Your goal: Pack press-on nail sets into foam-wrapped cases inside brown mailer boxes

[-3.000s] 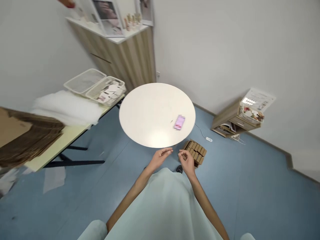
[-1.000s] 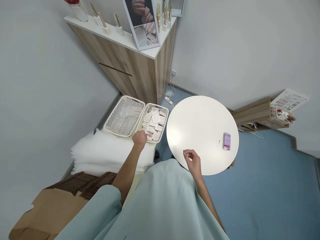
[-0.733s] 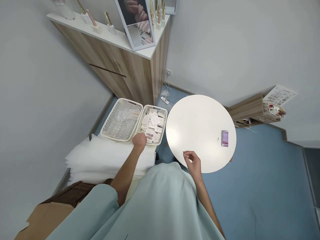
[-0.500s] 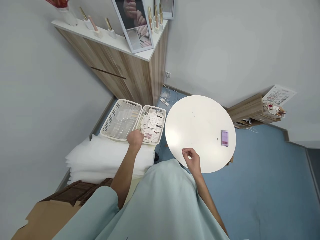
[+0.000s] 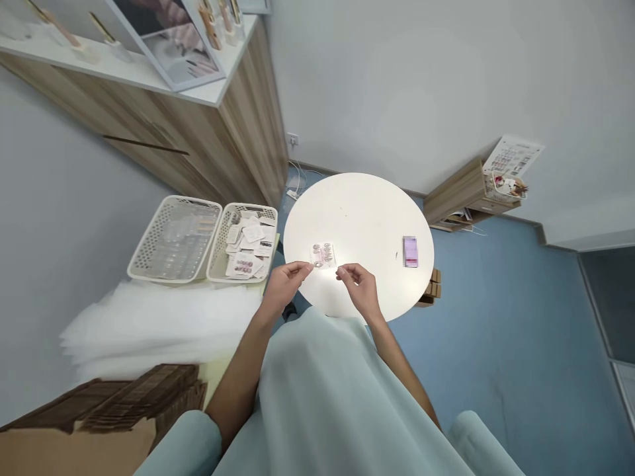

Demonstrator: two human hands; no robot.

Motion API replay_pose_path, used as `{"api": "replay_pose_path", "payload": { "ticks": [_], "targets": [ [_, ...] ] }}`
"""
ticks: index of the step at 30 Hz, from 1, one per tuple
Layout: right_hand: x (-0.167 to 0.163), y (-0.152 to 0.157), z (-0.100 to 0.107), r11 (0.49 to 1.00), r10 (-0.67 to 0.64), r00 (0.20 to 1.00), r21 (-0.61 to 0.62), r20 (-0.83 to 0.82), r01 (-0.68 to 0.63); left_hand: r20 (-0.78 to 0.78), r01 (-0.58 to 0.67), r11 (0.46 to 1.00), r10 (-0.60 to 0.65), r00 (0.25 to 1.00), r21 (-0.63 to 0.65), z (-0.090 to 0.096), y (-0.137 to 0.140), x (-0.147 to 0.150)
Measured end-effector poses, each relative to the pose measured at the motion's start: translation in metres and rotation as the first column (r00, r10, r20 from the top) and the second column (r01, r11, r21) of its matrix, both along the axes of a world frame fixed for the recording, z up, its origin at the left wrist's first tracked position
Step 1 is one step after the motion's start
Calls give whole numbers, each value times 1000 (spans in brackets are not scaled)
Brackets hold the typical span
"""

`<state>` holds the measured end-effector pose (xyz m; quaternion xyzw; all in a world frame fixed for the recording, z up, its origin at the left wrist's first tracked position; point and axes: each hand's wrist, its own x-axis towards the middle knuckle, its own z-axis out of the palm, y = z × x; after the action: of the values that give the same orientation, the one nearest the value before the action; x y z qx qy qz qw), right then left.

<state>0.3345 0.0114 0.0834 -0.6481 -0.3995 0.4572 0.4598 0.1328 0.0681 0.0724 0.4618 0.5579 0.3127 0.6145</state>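
A small card of fake nails [image 5: 327, 247], clear with pinkish nail shapes in two groups, is over the near left part of the round white table [image 5: 367, 198]. My left hand [image 5: 286, 285] pinches its lower left corner between thumb and fingers. At the lower right corner of the card, my right hand [image 5: 362, 288] is closed in a pinch, its fingertips at the edge. Left of the table, a white basket [image 5: 212, 268] holds many similar cards and paper slips.
Another white basket [image 5: 141, 254] contains clear plastic pieces. White foam sheets [image 5: 159, 324] and brown cardboard [image 5: 99, 436] are stacked at lower left. A purple blurred item [image 5: 410, 252] lies on the table's right. A wooden cabinet [image 5: 198, 145] stands behind the baskets; a small shelf [image 5: 454, 192] is at right.
My left hand has moved right from the card basket to the table with a card of fake nails. My right hand has come close to it. The view has shifted right.
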Motion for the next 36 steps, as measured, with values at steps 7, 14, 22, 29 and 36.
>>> {"api": "replay_pose_path", "payload": {
  "ticks": [7,14,22,29,36],
  "targets": [
    [39,-15,-6,999,-47,995,12,-85,48,-14,69,996,-68,998,53,15,-15,51],
    [68,-19,-8,997,56,989,60,-140,-48,38,208,978,-208,977,-12,23,-17,61],
    [95,-6,5,939,320,946,119,42,-323,243,374,911,-329,913,-173,19,-9,60],
    [89,10,12,893,411,906,156,96,-422,492,425,871,-265,829,-247,13,-9,49],
    [70,21,10,926,345,936,138,71,-351,493,349,913,-209,844,-211,8,-10,39]
  ]
}}
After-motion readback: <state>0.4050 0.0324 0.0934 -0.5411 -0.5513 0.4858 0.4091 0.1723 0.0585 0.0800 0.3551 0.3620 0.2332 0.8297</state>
